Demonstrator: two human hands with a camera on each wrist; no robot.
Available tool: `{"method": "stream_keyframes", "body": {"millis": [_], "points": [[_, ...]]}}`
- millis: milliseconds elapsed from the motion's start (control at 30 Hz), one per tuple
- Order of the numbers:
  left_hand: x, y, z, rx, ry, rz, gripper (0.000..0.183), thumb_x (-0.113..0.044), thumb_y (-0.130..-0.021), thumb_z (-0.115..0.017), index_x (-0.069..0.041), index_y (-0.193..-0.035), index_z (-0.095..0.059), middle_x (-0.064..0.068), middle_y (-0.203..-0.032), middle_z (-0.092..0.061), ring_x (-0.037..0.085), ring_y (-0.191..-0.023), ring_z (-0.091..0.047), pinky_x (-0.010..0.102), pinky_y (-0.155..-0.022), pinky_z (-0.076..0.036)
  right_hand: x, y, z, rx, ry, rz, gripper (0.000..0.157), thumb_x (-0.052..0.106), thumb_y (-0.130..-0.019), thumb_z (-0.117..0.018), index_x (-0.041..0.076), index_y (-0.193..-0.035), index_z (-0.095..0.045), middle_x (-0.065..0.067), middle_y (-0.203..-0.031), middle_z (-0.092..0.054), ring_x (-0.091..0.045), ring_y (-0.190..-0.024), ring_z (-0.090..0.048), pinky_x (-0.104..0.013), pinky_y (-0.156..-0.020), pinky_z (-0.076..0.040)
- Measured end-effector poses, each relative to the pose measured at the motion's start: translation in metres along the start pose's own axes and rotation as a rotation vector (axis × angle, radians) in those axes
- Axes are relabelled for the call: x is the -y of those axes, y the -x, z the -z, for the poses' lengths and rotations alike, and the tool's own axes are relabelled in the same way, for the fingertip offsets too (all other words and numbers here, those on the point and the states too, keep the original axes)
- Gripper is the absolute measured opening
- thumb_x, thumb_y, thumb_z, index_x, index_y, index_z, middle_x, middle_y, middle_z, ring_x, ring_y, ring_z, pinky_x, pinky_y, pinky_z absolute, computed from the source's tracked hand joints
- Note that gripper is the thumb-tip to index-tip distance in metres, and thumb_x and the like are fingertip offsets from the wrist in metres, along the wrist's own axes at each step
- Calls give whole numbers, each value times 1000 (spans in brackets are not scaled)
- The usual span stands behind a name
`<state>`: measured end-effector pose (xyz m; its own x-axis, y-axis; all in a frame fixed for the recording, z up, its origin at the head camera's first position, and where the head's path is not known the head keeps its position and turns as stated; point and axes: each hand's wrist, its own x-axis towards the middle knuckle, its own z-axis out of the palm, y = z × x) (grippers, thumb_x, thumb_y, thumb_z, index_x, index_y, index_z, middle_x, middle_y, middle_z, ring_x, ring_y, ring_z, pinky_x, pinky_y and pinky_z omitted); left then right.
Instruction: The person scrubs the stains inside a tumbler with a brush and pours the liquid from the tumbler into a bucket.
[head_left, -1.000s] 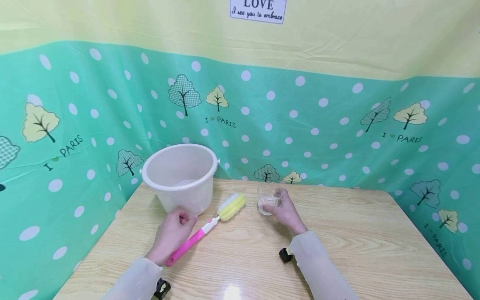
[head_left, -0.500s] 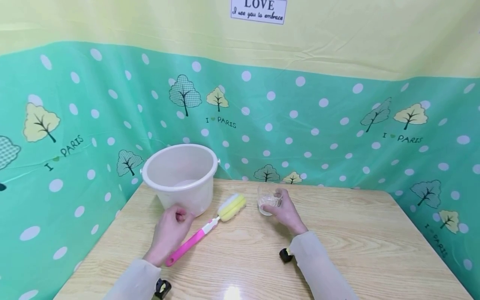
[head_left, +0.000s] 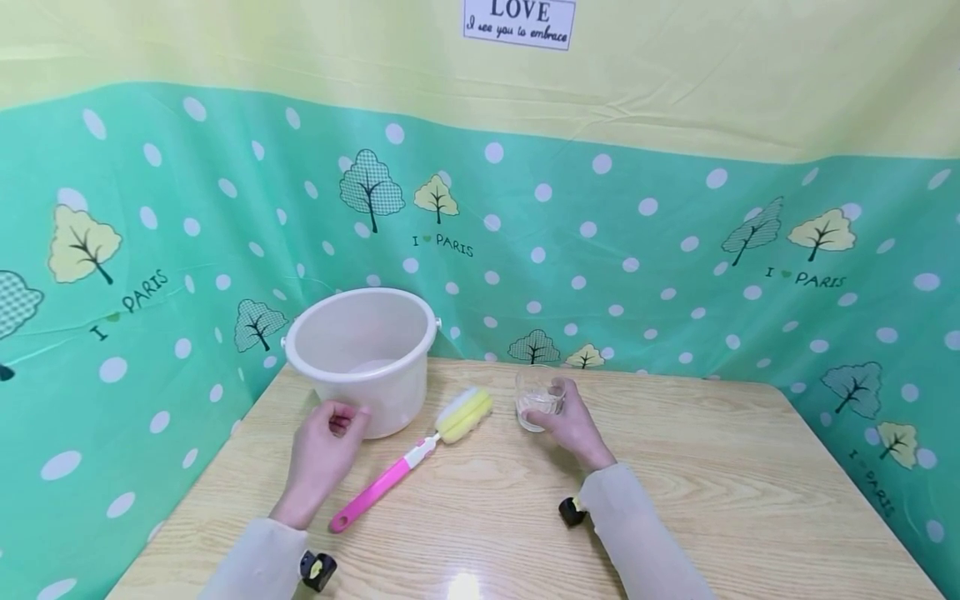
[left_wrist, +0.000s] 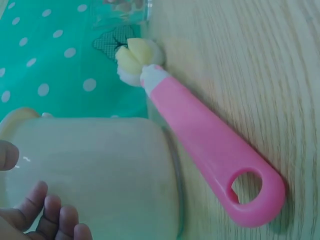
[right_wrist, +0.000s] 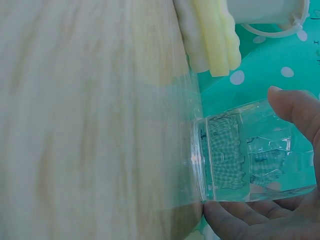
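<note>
My right hand (head_left: 574, 427) grips a clear drinking glass (head_left: 534, 402) that stands upright on the table, thumb on one side and fingers on the other. In the right wrist view the glass (right_wrist: 235, 160) has its base at the tabletop. My left hand (head_left: 321, 457) is in front of a white bucket (head_left: 393, 404), fingers loosely curled and holding nothing. The left wrist view shows its thumb and fingertips apart, over the bucket's wall. Between the hands lies a sponge bottle brush (head_left: 382, 487) with a pink handle and a yellow and white head.
The wooden table (head_left: 712, 483) runs up to a green and yellow printed cloth (head_left: 645, 250) at the back and sides. The bucket stands at the back left, near the cloth. The brush head lies between bucket and glass.
My left hand has moved left, off the brush handle's side and further in front of the bucket. The right hand and glass have stayed in place.
</note>
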<state>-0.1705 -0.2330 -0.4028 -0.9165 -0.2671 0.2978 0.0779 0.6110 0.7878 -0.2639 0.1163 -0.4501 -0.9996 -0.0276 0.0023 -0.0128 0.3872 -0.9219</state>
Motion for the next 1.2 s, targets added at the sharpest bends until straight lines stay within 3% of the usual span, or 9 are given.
{"method": "stream_keyframes", "body": {"millis": [200, 467, 733, 1200], "points": [[0, 1, 3, -56, 30, -5, 30, -31, -92, -62, -2, -96, -60, 12, -92, -59, 22, -84, -53, 28, -72, -45, -1, -1, 0, -1, 5, 9, 90, 28, -75, -80, 9, -144, -26, -16, -141, -39, -37, -130, -37, -52, -106, -31], [1, 0, 6, -183, 72, 9, 32, -31, -92, -62, 0, -99, -60, 11, -92, -57, 20, -83, -52, 21, -71, -41, 0, -1, 0, -2, -11, 7, 89, 25, -75, -80, 7, -144, -27, -17, -141, -39, -38, -130, -37, -53, -107, -30], [3, -3, 7, -242, 126, 65, 42, -38, -94, -56, 2, -106, -55, 12, -98, -54, 20, -88, -49, 29, -76, -41, -1, -2, -1, -5, 6, 5, 90, 27, -75, -81, 8, -144, -27, -16, -141, -39, -37, -130, -37, -52, -107, -30], [2, -14, 2, -319, 183, 84, 47, -45, -95, -52, 1, -107, -55, 10, -103, -52, 17, -93, -46, 32, -80, -40, -1, -3, 0, -7, 2, 4, 89, 27, -75, -81, 8, -144, -27, -16, -141, -40, -37, -130, -37, -52, -107, -29]]}}
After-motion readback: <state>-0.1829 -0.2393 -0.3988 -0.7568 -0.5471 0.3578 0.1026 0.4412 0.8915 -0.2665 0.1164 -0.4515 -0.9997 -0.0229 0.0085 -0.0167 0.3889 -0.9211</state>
